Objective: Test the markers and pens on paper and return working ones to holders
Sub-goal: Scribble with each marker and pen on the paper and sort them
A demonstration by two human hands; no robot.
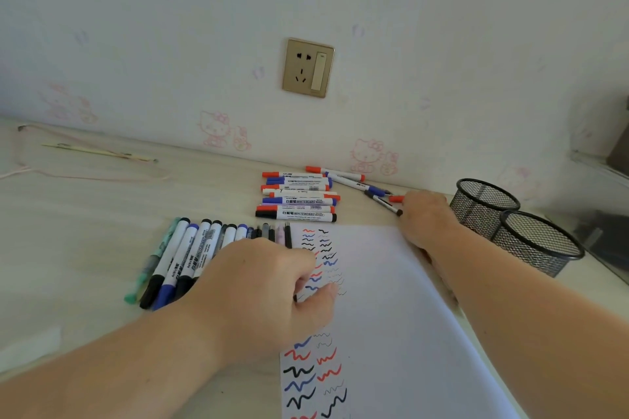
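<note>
Two bare forearms reach across the white sheet of paper point(391, 299), whose near end runs out of the bottom edge and whose left column of red, blue and black test squiggles point(315, 374) is partly covered by the left hand point(262, 286); that hand lies knuckles-up with fingers curled under, a small dark tip showing by the thumb, though what it grasps cannot be made out; it also hides the near ends of the row of black- and blue-capped markers and slim pens point(190, 255) lying just left of the paper; the right hand point(425, 214), at the paper's far right corner, has its fingertips hidden, touching or pinching a thin black pen point(383, 202) and a red cap point(396, 198), which cannot be told; beyond the paper's far edge lies a stack of whiteboard markers point(297, 199); right of the paper stand two black wire-mesh holders point(517, 224).
</note>
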